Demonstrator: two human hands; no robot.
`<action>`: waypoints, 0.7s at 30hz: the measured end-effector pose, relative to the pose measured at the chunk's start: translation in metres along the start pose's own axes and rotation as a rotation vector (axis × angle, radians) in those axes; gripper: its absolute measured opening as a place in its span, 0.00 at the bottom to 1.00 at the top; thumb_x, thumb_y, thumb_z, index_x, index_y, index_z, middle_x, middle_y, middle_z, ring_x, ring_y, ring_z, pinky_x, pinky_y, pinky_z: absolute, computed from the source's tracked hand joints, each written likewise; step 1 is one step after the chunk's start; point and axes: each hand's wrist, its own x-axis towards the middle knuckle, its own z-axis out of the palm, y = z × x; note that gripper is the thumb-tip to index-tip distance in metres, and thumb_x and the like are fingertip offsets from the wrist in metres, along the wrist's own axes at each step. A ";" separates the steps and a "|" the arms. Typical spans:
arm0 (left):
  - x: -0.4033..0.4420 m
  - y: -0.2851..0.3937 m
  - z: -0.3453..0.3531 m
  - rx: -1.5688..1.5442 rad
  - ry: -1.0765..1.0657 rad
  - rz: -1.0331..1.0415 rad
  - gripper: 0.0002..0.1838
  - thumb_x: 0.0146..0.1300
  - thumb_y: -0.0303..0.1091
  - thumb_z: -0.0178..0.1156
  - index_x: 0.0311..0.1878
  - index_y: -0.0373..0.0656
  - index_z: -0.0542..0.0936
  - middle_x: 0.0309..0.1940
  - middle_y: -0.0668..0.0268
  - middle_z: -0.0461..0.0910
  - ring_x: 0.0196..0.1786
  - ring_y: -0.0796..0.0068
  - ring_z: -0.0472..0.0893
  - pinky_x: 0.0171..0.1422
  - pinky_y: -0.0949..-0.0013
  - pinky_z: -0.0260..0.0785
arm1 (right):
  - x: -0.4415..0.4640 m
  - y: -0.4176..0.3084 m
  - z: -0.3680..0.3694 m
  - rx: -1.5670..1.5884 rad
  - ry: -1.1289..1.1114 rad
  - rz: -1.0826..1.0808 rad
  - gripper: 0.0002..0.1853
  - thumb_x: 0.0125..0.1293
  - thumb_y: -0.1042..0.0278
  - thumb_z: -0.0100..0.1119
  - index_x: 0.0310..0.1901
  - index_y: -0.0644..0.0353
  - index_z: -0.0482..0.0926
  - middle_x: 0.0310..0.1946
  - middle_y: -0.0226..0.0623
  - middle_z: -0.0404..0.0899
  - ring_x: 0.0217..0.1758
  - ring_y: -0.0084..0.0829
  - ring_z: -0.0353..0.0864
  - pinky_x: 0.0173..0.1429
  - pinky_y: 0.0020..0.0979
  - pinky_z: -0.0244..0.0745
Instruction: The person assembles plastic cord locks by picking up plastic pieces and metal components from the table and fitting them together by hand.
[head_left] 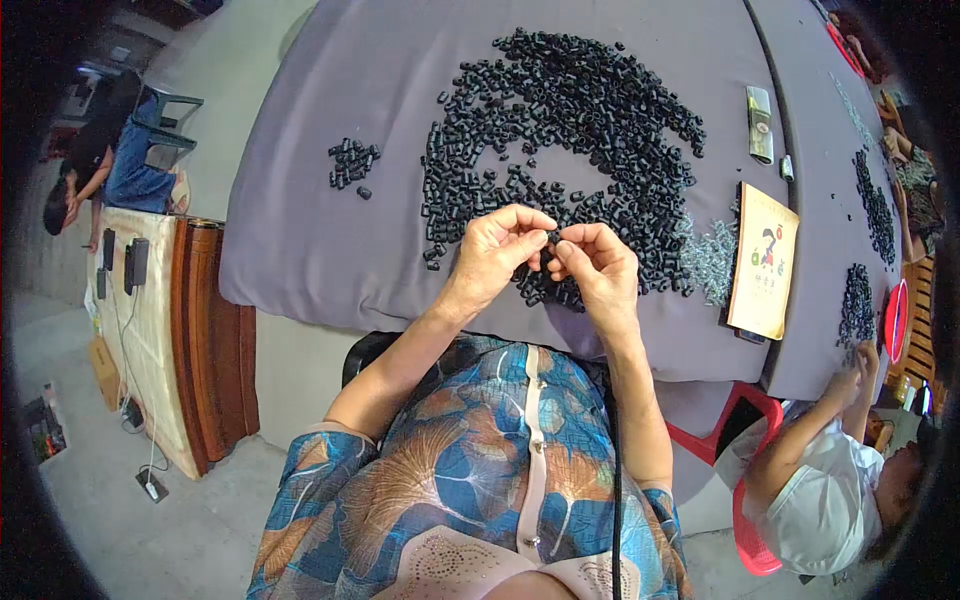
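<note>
Both hands meet over the near edge of a large spread of small black cylindrical parts (640,110) on a grey cloth-covered table (330,240). My left hand (492,252) is closed in a pinch, thumb against forefinger, on one small black part (554,237). From the other side, my right hand (603,268) pinches at the same part with thumb and forefinger. Whether a screw is also between the fingertips is too small to make out. Just right of the black parts lies a pile of small silvery screws (708,262). A small separate group of black parts (354,163) sits at the left.
A yellowish booklet (763,262) and a flat packet (760,125) lie at the right. Beyond them is another table with black parts (857,305), where a person in white (825,500) works from a red chair (750,530). Another person (90,160) is at far left near a wooden-sided table (205,340).
</note>
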 end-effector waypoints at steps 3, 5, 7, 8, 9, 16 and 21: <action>-0.001 0.000 0.001 0.066 -0.005 0.024 0.06 0.59 0.23 0.55 0.40 0.37 0.77 0.28 0.69 0.76 0.27 0.84 0.73 0.33 0.81 0.67 | 0.000 0.001 0.001 -0.001 0.030 -0.038 0.06 0.60 0.77 0.55 0.39 0.67 0.73 0.28 0.32 0.77 0.28 0.18 0.76 0.32 0.19 0.74; -0.001 -0.002 0.000 0.078 -0.007 0.029 0.06 0.59 0.22 0.55 0.40 0.37 0.77 0.28 0.69 0.76 0.27 0.84 0.73 0.33 0.81 0.67 | 0.000 0.001 0.001 -0.082 0.041 -0.032 0.06 0.61 0.77 0.55 0.39 0.67 0.73 0.28 0.32 0.77 0.28 0.18 0.76 0.32 0.19 0.74; -0.002 -0.004 -0.001 0.057 -0.008 0.013 0.06 0.60 0.22 0.55 0.40 0.37 0.77 0.28 0.69 0.76 0.27 0.84 0.73 0.33 0.81 0.67 | -0.002 0.002 0.001 -0.101 0.047 -0.027 0.06 0.60 0.77 0.55 0.39 0.67 0.73 0.28 0.32 0.77 0.28 0.18 0.76 0.32 0.19 0.74; -0.003 -0.005 -0.001 0.050 -0.007 0.009 0.06 0.60 0.22 0.55 0.40 0.37 0.77 0.28 0.69 0.76 0.27 0.84 0.73 0.33 0.81 0.67 | -0.002 0.003 0.001 -0.079 0.046 -0.026 0.07 0.60 0.77 0.55 0.40 0.68 0.73 0.28 0.33 0.77 0.28 0.18 0.76 0.32 0.20 0.74; -0.003 -0.005 -0.001 0.042 -0.005 0.006 0.06 0.60 0.23 0.55 0.40 0.37 0.77 0.28 0.69 0.76 0.27 0.84 0.73 0.33 0.81 0.67 | -0.002 0.004 0.001 -0.057 0.043 -0.026 0.07 0.60 0.77 0.55 0.40 0.68 0.73 0.29 0.33 0.77 0.29 0.18 0.77 0.32 0.20 0.75; -0.005 -0.004 0.000 0.056 -0.023 -0.033 0.06 0.60 0.23 0.55 0.40 0.36 0.76 0.28 0.68 0.77 0.28 0.84 0.73 0.34 0.81 0.68 | -0.004 0.001 -0.007 0.146 -0.026 0.159 0.10 0.59 0.77 0.56 0.43 0.70 0.74 0.30 0.37 0.79 0.28 0.21 0.78 0.32 0.21 0.76; -0.007 -0.006 0.002 0.024 -0.021 -0.053 0.07 0.59 0.24 0.55 0.41 0.36 0.76 0.29 0.66 0.78 0.28 0.84 0.74 0.34 0.81 0.69 | -0.007 0.005 -0.008 0.134 -0.009 0.150 0.10 0.59 0.77 0.55 0.43 0.70 0.74 0.29 0.36 0.79 0.27 0.20 0.76 0.31 0.20 0.74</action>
